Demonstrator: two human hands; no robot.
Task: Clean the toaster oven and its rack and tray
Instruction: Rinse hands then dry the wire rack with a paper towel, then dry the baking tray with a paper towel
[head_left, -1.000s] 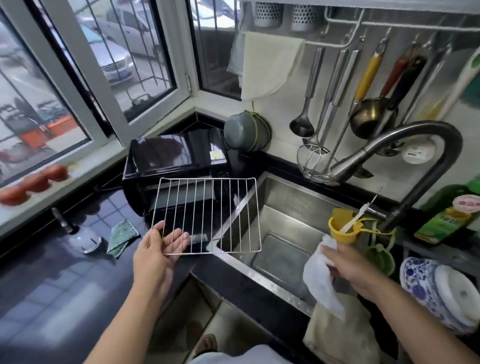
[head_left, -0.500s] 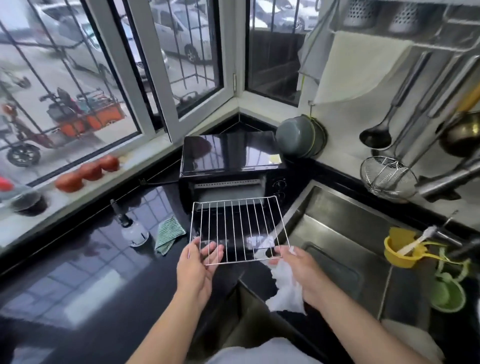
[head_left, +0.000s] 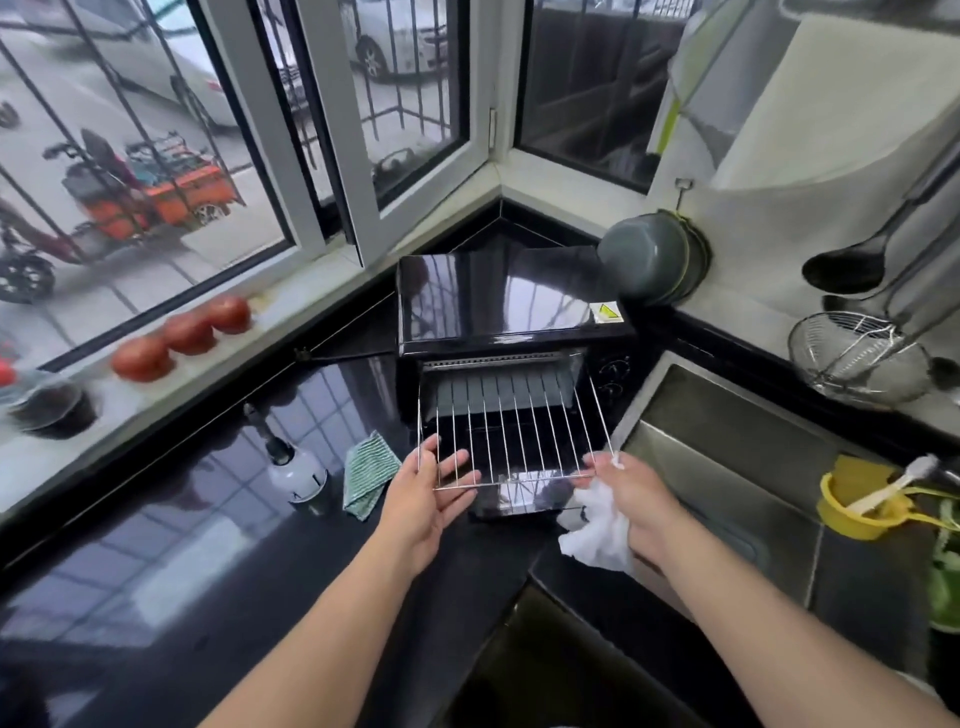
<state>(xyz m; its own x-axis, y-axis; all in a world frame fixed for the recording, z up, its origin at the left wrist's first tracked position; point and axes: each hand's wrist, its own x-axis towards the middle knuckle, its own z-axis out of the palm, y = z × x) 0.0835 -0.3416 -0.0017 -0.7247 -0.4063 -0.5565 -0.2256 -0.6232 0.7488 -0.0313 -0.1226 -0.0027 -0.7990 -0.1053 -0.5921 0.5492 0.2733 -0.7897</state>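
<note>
Now that the rack (head_left: 511, 436) has swung from over the sink to mid-frame, w/ its far edge at the oven (head_left: 511, 332) mouth, both hands are gripping it: left hand (head_left: 428, 496) pinching near-left corner, right hand (head_left: 631, 501) clamping rack plus cloth (head_left: 597, 535). Prob. reinsertion, so rack cleaning looks done.
</note>
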